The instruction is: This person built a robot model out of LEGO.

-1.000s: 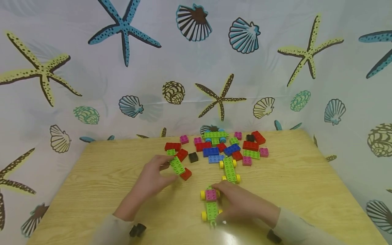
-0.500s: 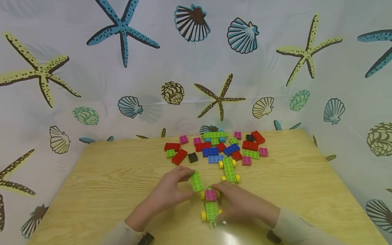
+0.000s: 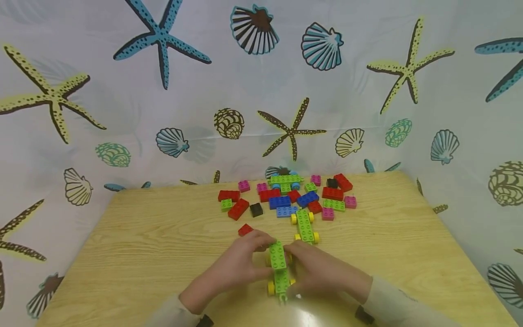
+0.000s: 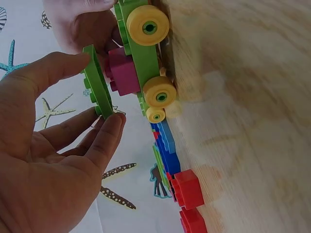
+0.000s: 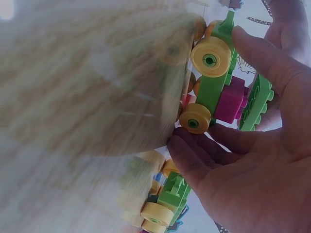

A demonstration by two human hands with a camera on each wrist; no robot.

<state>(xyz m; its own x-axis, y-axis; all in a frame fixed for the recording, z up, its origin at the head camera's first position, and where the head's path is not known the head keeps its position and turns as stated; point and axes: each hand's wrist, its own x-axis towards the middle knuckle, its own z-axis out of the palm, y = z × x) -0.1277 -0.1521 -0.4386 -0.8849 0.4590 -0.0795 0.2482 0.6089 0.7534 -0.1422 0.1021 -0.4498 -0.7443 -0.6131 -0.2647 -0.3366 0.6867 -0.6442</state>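
Hands (image 3: 244, 262) (image 3: 320, 273), green brick (image 3: 277, 255) between (in left)

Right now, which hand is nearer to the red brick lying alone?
Left. The left hand is just on the near side of the red brick, pinching a green brick; the right hand is farther off to the right, holding the front yellow-wheeled car.

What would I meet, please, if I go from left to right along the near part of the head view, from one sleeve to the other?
Left sleeve → left hand → the green brick it pinches → right hand → right sleeve.
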